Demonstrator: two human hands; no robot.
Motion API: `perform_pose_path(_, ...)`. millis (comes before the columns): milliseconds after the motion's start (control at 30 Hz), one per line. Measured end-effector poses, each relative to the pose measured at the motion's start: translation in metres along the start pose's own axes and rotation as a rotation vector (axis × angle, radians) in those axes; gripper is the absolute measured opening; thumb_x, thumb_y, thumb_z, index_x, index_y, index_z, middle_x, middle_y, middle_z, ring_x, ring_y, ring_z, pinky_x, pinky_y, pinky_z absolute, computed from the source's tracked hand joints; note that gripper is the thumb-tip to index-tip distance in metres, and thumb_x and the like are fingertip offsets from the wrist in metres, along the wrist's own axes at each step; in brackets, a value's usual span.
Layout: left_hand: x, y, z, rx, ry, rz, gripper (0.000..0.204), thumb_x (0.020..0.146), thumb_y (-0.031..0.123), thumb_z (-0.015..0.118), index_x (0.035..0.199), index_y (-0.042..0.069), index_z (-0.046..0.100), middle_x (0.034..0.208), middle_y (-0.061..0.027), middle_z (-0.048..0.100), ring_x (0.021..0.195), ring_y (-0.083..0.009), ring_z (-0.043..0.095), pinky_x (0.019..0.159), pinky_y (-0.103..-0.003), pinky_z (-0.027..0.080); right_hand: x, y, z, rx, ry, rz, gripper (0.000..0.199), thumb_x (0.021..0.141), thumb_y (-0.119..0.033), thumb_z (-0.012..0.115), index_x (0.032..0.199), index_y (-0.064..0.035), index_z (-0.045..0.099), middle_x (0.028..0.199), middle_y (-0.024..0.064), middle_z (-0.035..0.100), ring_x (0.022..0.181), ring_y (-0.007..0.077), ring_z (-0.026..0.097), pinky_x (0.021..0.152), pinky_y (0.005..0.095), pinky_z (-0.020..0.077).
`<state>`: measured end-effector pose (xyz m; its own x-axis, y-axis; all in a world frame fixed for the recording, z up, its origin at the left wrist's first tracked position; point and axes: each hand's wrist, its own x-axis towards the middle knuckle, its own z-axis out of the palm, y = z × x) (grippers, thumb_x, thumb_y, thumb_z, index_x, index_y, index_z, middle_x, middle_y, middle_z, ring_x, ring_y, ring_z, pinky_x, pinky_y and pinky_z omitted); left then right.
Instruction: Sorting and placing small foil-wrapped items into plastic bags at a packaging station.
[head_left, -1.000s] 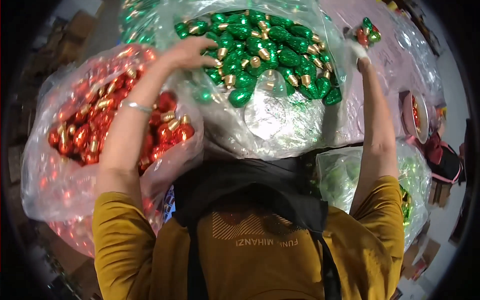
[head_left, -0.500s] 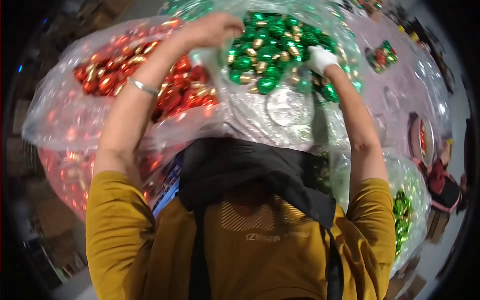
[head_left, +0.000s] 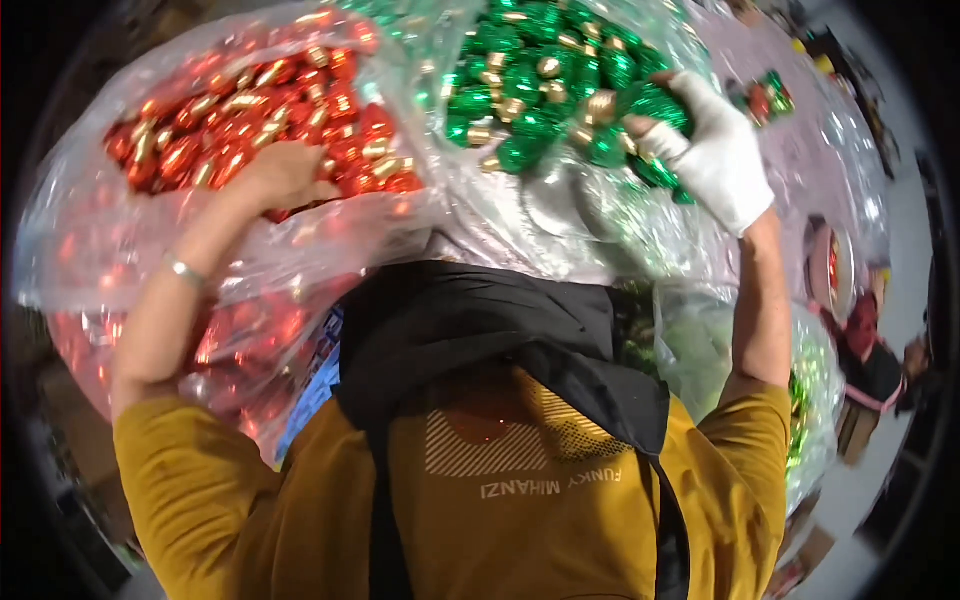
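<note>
The fingers of the gloved right hand (head_left: 715, 150) are curled closed on a few green foil-wrapped ornaments (head_left: 650, 110), at the near right edge of the green heap (head_left: 530, 90) inside its clear plastic bag (head_left: 590, 215). The bare left hand (head_left: 285, 175) lies on the red ornaments (head_left: 250, 120) in the neighbouring clear bag (head_left: 90, 230); its fingers are bent down into the pile, and I cannot tell if they hold anything. A thin bracelet (head_left: 185, 270) sits on that wrist. Both bags rest against the person's chest, above a black strap or apron (head_left: 480, 320) over a mustard shirt (head_left: 540, 520). I think a gentle, shallow grip is best here, so the thin plastic is not torn.
</note>
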<state>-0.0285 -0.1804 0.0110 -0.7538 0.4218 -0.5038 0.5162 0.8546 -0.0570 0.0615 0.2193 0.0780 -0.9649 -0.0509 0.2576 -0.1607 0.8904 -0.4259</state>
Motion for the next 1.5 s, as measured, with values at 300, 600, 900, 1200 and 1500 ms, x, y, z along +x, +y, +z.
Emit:
perform_pose_path(300,0.028,0.148,-0.132,-0.948,0.474,0.650,0.043,0.080,0.029,0.074,0.109,0.002,0.057,0.092,-0.0033,0.061,0.083,-0.0101,0.058,0.072,-0.024,0.047,-0.042,0.013,0.044,-0.170,-0.177,-0.257,0.035,0.079,-0.025,0.066,0.106,-0.0049,0.059,0.095,0.0153,0.060,0.089,0.0322,0.059,0.078,0.0418,0.0476)
perform_pose_path(600,0.089,0.220,-0.031,-0.509,0.365,0.744,0.058,0.073,0.040,0.073,0.113,0.000,0.057,0.097,-0.0211,0.064,0.091,-0.0364,0.062,0.078,-0.041,0.049,-0.113,-0.001,-0.074,-0.029,-0.608,-0.177,0.030,0.082,-0.022,0.067,0.105,-0.0035,0.059,0.109,0.0113,0.060,0.095,0.0268,0.060,0.080,0.0386,0.0483)
perform_pose_path(900,0.097,0.206,-0.062,-0.610,-0.069,0.928,0.050,0.072,0.021,0.073,0.116,0.004,0.057,0.106,-0.0145,0.064,0.093,-0.0348,0.062,0.082,-0.040,0.048,-0.255,0.079,-0.201,-0.462,-0.835,1.026,0.028,0.085,-0.001,0.057,0.112,-0.0001,0.059,0.104,0.0122,0.067,0.091,0.0141,0.064,0.077,0.0224,0.0516)
perform_pose_path(1200,0.100,0.220,-0.041,-0.216,0.163,0.995,0.051,0.069,0.018,0.071,0.115,0.003,0.057,0.109,-0.0153,0.059,0.104,-0.0339,0.056,0.089,-0.040,0.044,-0.486,0.287,-0.059,-0.530,-0.546,1.007,0.047,0.078,-0.025,0.064,0.120,-0.0066,0.056,0.108,0.0170,0.065,0.094,0.0292,0.064,0.079,0.0384,0.0502)
perform_pose_path(1500,0.082,0.185,-0.040,-0.395,0.387,0.806,0.035,0.076,0.021,0.066,0.105,0.001,0.062,0.116,-0.0139,0.055,0.105,-0.0317,0.052,0.094,-0.041,0.039,-0.513,0.366,-0.083,-0.279,-0.816,1.270,0.034,0.078,-0.005,0.059,0.112,-0.0074,0.062,0.110,0.0149,0.064,0.097,0.0295,0.061,0.083,0.0363,0.0503)
